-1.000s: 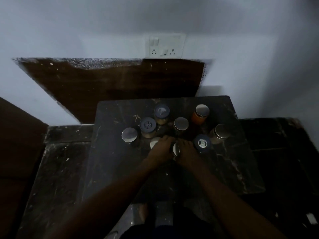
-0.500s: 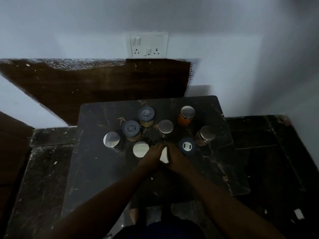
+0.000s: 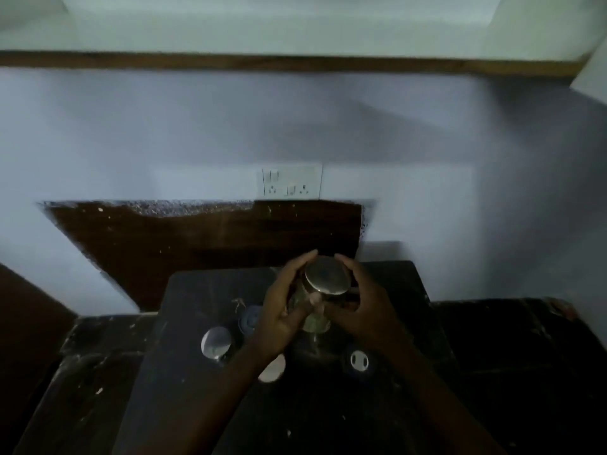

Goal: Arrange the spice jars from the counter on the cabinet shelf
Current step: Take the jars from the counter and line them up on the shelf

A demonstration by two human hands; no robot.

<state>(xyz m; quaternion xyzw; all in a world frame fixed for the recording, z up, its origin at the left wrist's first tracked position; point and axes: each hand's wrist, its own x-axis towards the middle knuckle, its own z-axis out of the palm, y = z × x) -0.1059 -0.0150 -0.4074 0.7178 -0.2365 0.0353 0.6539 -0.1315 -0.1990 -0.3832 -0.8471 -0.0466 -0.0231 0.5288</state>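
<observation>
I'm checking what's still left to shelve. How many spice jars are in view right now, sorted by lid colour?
Silver lids: 3: held jar, left jar, partly covered jar.
Dark blue lids: 2: labelled jar, half-hidden jar.
Total: 5 visible; more may be hidden.

A glass spice jar (image 3: 312, 302) with a shiny metal lid, tilted toward the camera, is up off the tabletop (image 3: 184, 372). Below, a silver-lidded jar (image 3: 215, 342) stands at left, a pale-lidded one (image 3: 273, 371) nearer, a blue-lidded jar (image 3: 248, 318) partly hidden, and a dark-lidded jar (image 3: 359, 361) at right.
</observation>
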